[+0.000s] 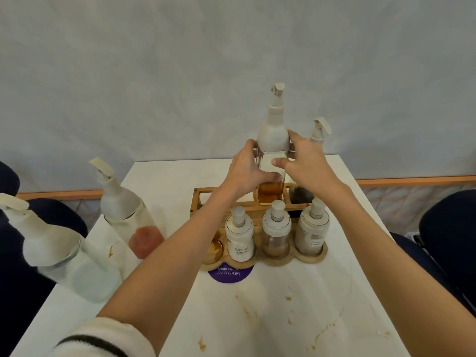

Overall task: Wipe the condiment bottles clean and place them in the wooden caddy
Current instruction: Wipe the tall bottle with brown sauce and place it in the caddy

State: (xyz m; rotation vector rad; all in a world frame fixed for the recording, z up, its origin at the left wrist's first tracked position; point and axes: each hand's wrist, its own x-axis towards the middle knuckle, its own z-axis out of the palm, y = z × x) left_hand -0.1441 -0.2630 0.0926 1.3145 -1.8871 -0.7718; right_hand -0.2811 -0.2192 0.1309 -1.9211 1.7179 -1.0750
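Note:
A tall glass bottle (271,191) with amber liquid and a white pump top stands in a rear slot of the wooden caddy (200,199). My left hand (244,171) grips its glass body from the left. My right hand (304,158) touches it from the right, fingers on the white shoulder and thumb on the glass. Behind my right hand a dark-liquid bottle (301,193) sits in the neighbouring slot. Three small jars (239,235) fill the caddy's front row. Two more pump bottles stand loose on the left: one with red sauce (134,215), one clear (67,253).
The white table (257,318) carries brown stains and a purple round sticker (230,274) in front of the caddy. One front caddy hole at the left holds an amber stain. Dark chairs (448,228) flank the table on both sides. A grey wall stands behind.

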